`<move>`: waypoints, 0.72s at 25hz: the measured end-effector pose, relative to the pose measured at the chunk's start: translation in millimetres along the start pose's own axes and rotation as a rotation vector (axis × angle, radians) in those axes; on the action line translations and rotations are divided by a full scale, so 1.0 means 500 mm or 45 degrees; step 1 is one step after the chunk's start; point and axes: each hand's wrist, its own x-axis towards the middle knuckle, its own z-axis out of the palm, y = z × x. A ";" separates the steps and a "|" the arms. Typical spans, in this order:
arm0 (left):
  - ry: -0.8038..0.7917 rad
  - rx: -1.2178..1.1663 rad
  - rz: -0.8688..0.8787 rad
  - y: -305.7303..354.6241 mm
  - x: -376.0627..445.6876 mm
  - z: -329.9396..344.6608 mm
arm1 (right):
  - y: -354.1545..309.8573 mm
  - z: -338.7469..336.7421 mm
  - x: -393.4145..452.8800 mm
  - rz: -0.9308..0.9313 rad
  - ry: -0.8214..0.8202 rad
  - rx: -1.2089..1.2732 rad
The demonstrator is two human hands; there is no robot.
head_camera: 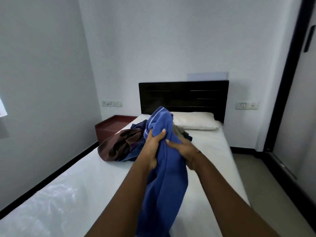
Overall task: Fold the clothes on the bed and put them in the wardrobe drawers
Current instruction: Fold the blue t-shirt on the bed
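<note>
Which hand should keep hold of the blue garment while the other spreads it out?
Probably the left hand: it grips the blue garment high near its striped edge, while the right hand holds lower.

No text, label, brand, number or sign can be read anywhere in the head view. The blue garment (164, 151) bears only plain pale stripes, no lettering. The wall switch plates (112, 103) show no legible marks, and a paper (2, 108) at the left edge is too blurred to read.
</note>
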 end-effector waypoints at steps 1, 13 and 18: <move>0.012 -0.047 0.036 0.013 -0.006 0.032 | -0.038 -0.019 -0.005 -0.068 0.068 -0.125; 0.226 -0.423 0.478 0.169 -0.099 0.036 | -0.351 -0.086 0.031 -0.536 0.252 -1.701; 0.568 0.201 -0.077 -0.087 -0.131 -0.200 | 0.014 0.031 -0.013 -0.092 0.020 -1.636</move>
